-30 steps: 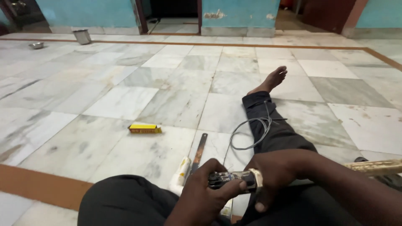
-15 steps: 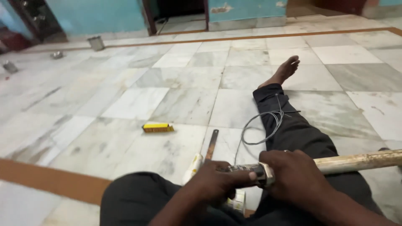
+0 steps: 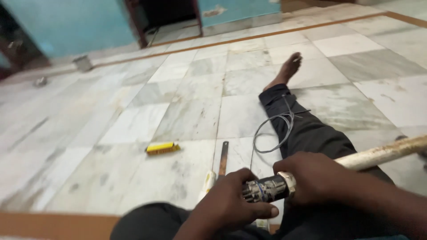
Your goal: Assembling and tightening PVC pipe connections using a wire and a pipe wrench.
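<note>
— Two hands meet low in the view, over the lap. How much of them shows?

— Only part: both forearms run off the bottom edge. The left hand [image 3: 229,202] has its fingers curled tight round a dark, ribbed metal fitting [image 3: 265,189], and the fingertips are tucked under it, out of sight. The right hand [image 3: 313,178] is wrapped closed round the pale pipe [image 3: 382,153] just behind the white collar.

— Which way does the pipe lie?

— Its long axis runs from the fitting up and rightward, and the far end is cut off by the right edge. It looks smooth, round and scuffed; the fitting's detail is too blurred to read.

— And beyond the hands?

— Just past them, on the marble floor [image 3: 178,120], lies a flat, narrow blade [image 3: 223,158], its white handle half hidden by the left hand. A thin grey wire [image 3: 273,131] loops over the outstretched dark trouser leg [image 3: 311,133]. Leftward lies a yellow brush [image 3: 163,148]. Far off, near the floor's back edge, stands a small metal cup [image 3: 82,63].
</note>
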